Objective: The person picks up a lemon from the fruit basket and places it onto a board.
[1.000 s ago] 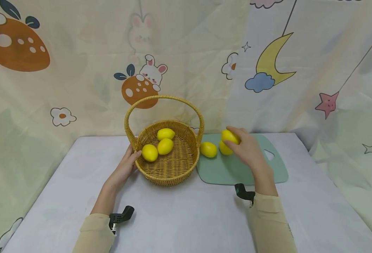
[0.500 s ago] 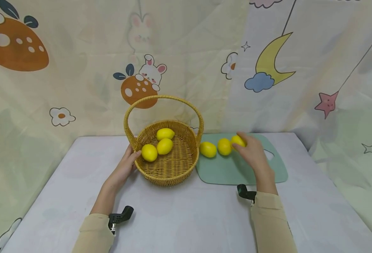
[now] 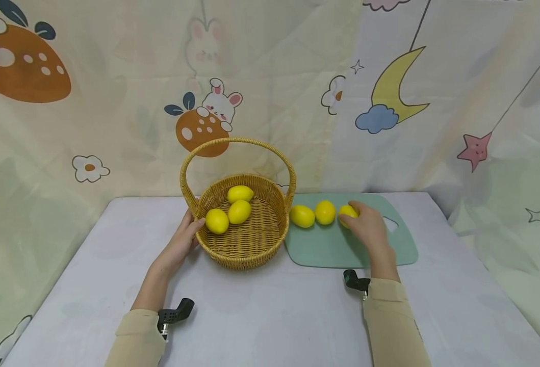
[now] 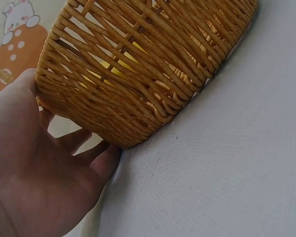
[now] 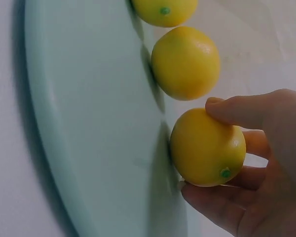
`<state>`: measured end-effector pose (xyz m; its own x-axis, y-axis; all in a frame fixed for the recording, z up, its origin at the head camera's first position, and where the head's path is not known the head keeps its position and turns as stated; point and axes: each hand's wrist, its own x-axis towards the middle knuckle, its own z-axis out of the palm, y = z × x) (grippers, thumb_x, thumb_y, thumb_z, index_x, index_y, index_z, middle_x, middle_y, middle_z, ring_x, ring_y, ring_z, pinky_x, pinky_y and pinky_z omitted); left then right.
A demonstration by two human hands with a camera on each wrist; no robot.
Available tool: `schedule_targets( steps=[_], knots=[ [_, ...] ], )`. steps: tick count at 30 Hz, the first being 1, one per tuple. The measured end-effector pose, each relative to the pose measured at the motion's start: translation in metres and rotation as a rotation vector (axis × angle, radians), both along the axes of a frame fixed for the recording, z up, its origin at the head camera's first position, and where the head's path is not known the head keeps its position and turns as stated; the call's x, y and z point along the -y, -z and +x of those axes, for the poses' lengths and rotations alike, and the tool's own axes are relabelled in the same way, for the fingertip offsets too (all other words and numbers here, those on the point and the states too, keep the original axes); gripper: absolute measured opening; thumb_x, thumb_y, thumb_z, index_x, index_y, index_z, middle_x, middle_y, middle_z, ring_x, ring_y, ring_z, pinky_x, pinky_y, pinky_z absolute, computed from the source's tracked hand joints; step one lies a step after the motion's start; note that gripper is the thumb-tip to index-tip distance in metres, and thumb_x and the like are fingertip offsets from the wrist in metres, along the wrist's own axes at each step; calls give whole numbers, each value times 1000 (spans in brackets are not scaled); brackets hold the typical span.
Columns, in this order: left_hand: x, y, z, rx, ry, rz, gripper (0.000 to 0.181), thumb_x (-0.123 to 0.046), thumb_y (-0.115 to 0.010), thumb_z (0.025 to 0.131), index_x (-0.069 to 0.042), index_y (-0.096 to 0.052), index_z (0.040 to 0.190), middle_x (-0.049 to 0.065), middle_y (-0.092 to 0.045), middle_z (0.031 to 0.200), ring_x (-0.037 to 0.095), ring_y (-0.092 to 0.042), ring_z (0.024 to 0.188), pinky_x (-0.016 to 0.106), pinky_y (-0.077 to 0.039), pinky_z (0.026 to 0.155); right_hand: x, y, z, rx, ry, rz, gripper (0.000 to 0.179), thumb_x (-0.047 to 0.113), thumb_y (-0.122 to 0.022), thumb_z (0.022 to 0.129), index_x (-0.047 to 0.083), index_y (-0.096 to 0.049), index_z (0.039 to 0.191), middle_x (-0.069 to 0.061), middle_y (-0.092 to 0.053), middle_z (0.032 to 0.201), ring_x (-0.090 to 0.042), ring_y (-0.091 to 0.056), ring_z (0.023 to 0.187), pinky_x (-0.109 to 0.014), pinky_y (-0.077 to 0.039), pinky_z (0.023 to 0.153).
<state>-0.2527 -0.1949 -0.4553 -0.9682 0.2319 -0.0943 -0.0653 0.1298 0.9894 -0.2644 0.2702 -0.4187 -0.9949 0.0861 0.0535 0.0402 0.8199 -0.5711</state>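
Observation:
My right hand (image 3: 370,227) grips a yellow lemon (image 5: 206,148) between thumb and fingers, low over the green cutting board (image 3: 329,250). Whether the lemon's full weight rests on the board cannot be told. To its left on the board sit two more lemons, a middle lemon (image 3: 325,212) and a left lemon (image 3: 302,216). My left hand (image 3: 180,242) holds the side of the wicker basket (image 3: 247,262), thumb at the rim and fingers around the outside wall, as the left wrist view shows. Inside the basket lie three lemons, among them a front-left lemon (image 3: 216,221).
The basket's tall arched handle (image 3: 238,140) stands upright over it. A white cloth covers the table (image 3: 270,321). Behind it hangs a patterned curtain (image 3: 270,92), close to the table's back edge. The board's right end has a cut-out grip hole (image 3: 391,224).
My right hand has moved the lemon right and down, from above the middle lemon to the board's surface beside it. The left hand and basket have stayed put.

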Motion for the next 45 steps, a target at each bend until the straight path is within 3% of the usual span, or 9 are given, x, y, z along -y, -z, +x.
schedule_targets(
  steps=[9,17,31,45],
  knots=[
    [-1,0,0,-2,-7,-23,71,-47,-39,106,-43,10,156,-5,3,169,22,-13,155,52,-16,124,1,-1,0,43,22,-5,67,39,-58,94,2,-42,148,-25,-47,148,-44,-47,131,-59,-38,109],
    [1,2,-1,-11,9,7,70,-43,-38,107,-41,10,157,-4,3,169,23,-12,155,52,-16,124,2,-2,1,98,32,-25,76,42,-58,93,4,-32,154,-25,-38,155,-46,-38,139,-61,-33,114],
    [2,2,-2,-9,3,6,71,-44,-39,106,-40,10,158,-4,2,169,23,-14,155,51,-17,124,-1,-3,2,103,13,14,79,41,-57,93,-1,-29,153,-28,-39,153,-46,-44,131,-61,-39,107],
    [0,0,1,-8,-2,-1,70,-46,-40,105,-44,8,156,-7,1,169,20,-15,154,50,-18,125,-5,-20,9,109,73,21,78,43,-56,94,3,-29,155,-27,-34,156,-47,-33,140,-66,-32,111]
  ],
)
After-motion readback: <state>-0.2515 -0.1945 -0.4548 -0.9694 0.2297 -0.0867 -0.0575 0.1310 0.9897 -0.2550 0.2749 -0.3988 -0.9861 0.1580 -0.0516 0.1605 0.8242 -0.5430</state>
